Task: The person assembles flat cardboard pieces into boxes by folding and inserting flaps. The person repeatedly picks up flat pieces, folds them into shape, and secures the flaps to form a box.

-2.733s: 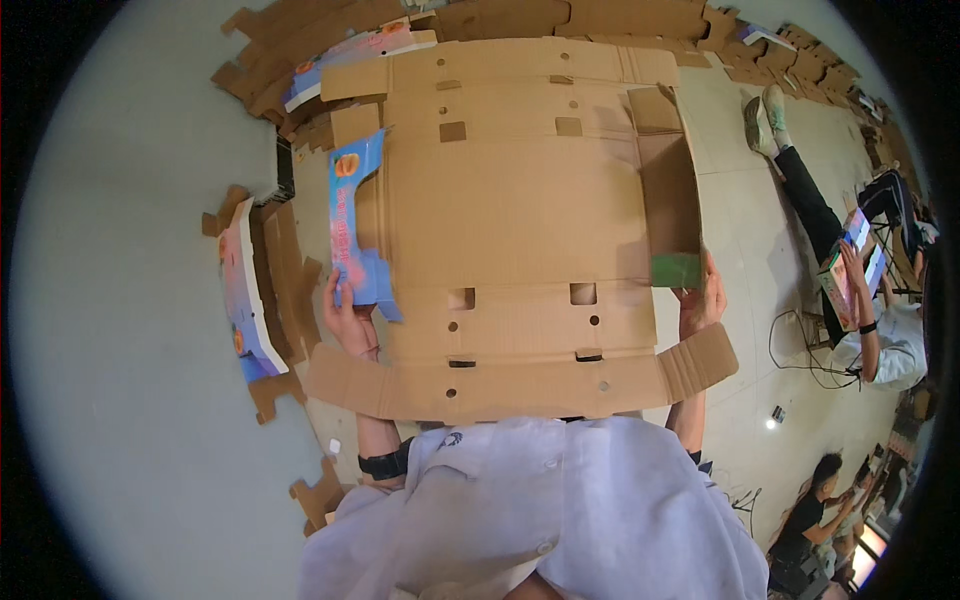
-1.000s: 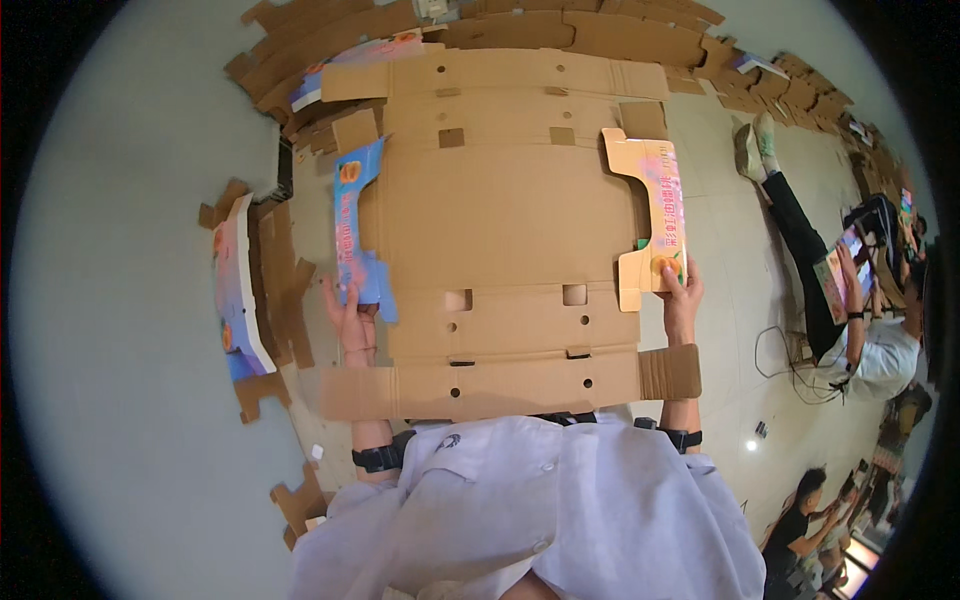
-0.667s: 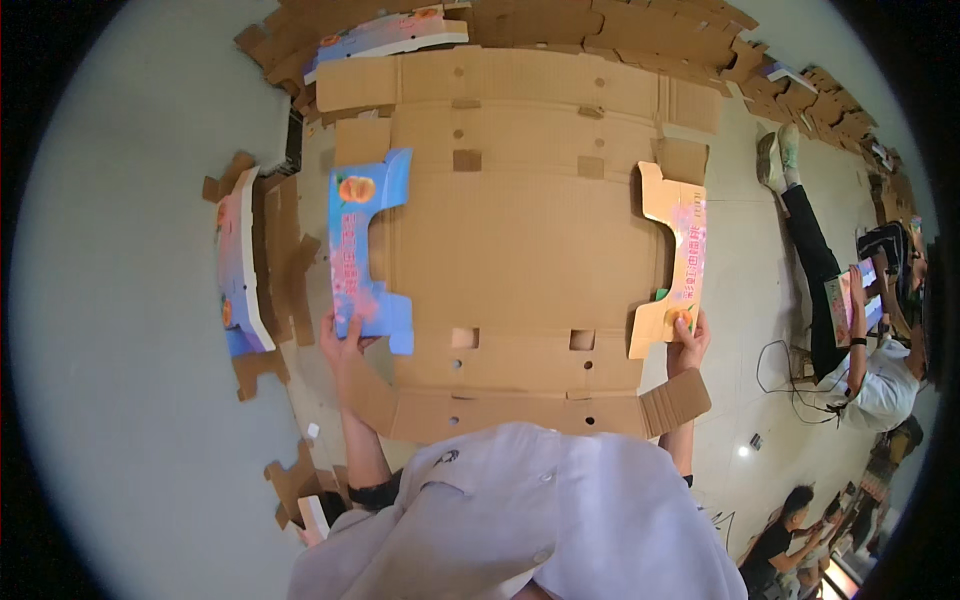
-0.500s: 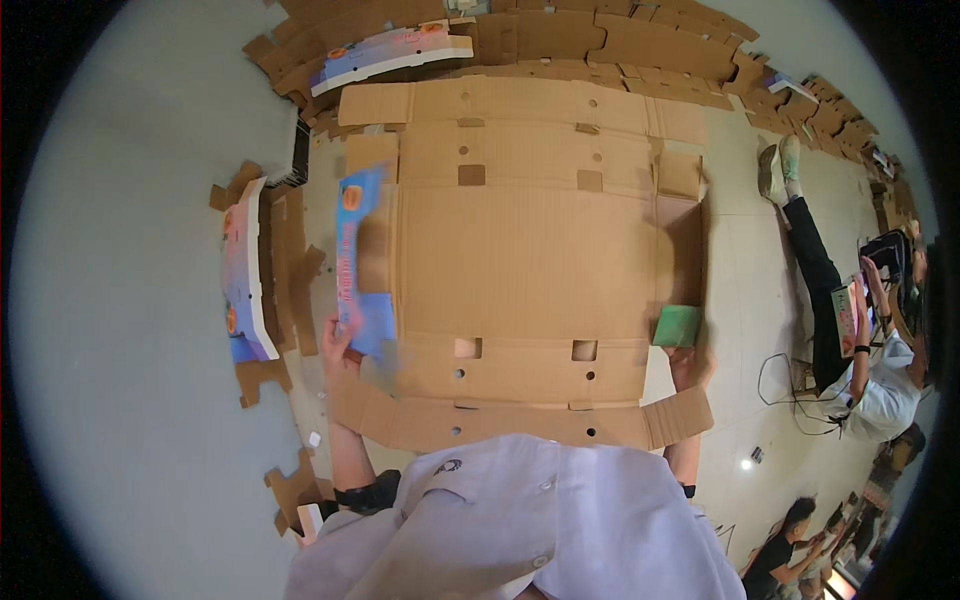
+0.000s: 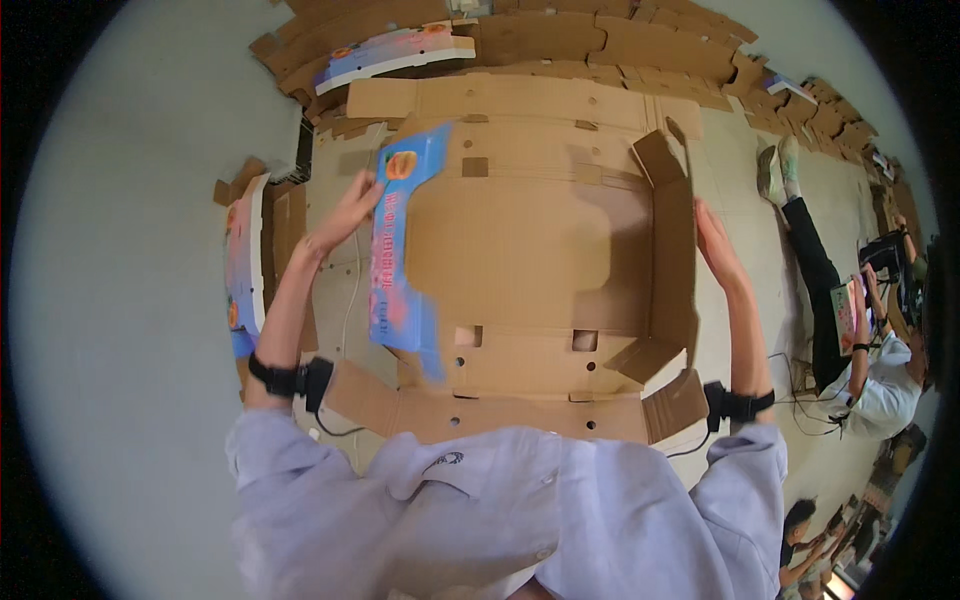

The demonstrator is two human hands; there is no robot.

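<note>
A large brown cardboard box blank (image 5: 520,240) lies in front of me, its base flat and both side walls standing up. On the left, the blue printed side wall (image 5: 392,255), with an orange fruit picture and pink lettering, tilts inward. My left hand (image 5: 348,212) rests against its outer face, fingers stretched out. The plain brown right side wall (image 5: 676,250) stands upright with its end flaps folded inward. Against the outside of that wall lies my right hand (image 5: 716,242), flat with fingers extended. Some of the blue wall is smeared by motion.
Flattened cardboard (image 5: 550,35) is piled along the far side. A printed carton piece (image 5: 243,255) stands at the left. On the right, a seated person (image 5: 870,370) holds a printed piece. Cables (image 5: 352,300) run from my black wrist straps (image 5: 290,378).
Both hands have moved away from me, from the near corners to the middle of the side walls. Both walls have swung up, and the right wall's flaps now point inward.
</note>
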